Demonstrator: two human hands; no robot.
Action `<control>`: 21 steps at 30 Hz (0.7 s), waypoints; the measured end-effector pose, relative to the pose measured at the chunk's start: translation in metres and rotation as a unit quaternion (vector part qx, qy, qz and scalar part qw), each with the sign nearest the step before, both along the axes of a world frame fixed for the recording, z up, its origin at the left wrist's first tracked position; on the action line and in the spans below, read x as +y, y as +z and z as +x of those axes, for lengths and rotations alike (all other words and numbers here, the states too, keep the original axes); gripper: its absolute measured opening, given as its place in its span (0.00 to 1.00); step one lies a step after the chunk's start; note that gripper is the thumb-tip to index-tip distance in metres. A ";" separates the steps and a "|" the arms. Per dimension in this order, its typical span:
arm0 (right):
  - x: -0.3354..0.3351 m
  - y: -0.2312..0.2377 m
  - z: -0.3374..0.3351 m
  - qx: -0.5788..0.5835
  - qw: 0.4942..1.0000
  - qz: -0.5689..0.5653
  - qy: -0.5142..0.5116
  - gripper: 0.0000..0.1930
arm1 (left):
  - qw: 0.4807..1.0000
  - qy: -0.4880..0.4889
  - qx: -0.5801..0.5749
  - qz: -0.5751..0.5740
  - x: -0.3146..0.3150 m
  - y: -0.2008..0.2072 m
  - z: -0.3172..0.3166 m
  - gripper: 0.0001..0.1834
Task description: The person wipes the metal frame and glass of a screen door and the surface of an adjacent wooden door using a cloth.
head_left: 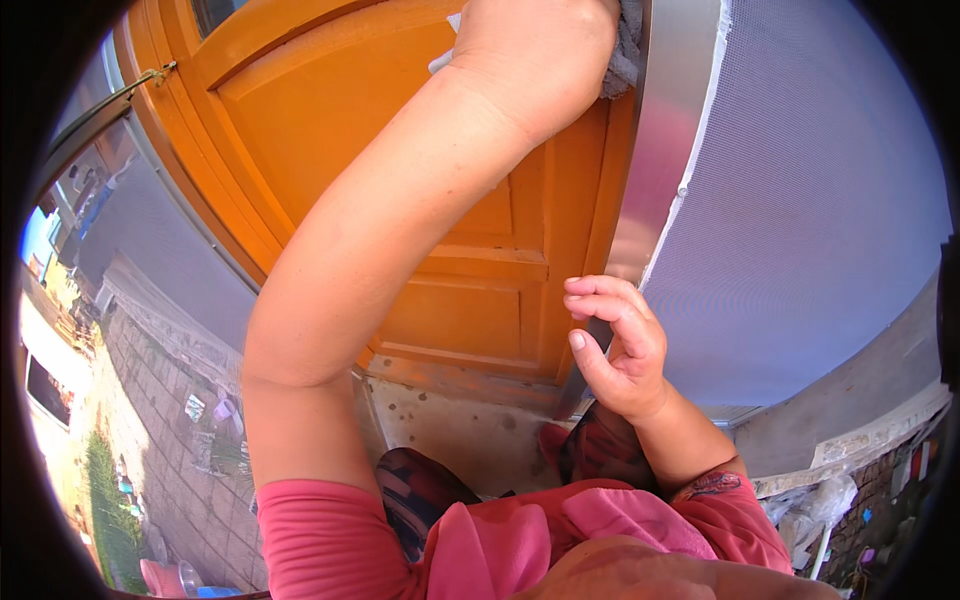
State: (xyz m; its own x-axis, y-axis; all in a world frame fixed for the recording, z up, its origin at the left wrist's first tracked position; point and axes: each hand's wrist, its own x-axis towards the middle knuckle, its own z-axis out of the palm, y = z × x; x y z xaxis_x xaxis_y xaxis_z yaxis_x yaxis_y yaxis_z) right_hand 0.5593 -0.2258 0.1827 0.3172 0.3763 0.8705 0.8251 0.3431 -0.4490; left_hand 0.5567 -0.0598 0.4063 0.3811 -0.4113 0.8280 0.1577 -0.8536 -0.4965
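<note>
High up at the top edge, my left hand (540, 65) is closed on a grey cloth (626, 50), held against the shiny metal door frame (655, 150). Bits of pale cloth also stick out on the hand's left side; its fingers are mostly hidden. Behind my raised left arm is an orange panelled wooden door (400, 130). Lower down, my right hand (625, 345) is open beside the metal frame, its fingers gently curved with nothing in them. Whether its fingertips touch the frame I cannot tell.
A mesh screen (810, 210) stretches along the right of the frame. A stained sill (460, 430) lies below the door. Paving (170, 400) and a grass strip (110, 510) show at left. White plastic bags (815, 515) lie low on the right, near a ledge (860, 440).
</note>
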 end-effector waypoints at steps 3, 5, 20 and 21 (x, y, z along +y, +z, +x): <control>-0.002 0.000 0.000 0.003 1.000 -0.006 -0.009 0.14 | 0.999 0.000 0.044 -0.027 -0.003 0.002 -0.001 0.10; -0.002 -0.001 0.001 -0.009 1.000 -0.006 -0.012 0.14 | 0.994 0.035 0.092 -0.046 -0.009 0.002 -0.005 0.10; 0.000 0.001 0.002 -0.018 1.000 -0.003 -0.015 0.14 | 0.999 -0.007 0.008 -0.037 -0.001 0.001 0.004 0.08; 0.000 0.001 0.002 -0.018 1.000 -0.003 -0.014 0.14 | 0.999 -0.008 0.014 -0.040 -0.001 0.002 0.004 0.08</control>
State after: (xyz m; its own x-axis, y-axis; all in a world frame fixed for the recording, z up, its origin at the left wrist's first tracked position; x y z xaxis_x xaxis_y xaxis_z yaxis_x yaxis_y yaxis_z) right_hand 0.5617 -0.2259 0.1836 0.2967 0.3722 0.8795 0.8501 0.3166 -0.4208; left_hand 0.5605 -0.0606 0.4084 0.3975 -0.3500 0.8482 0.1304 -0.8934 -0.4298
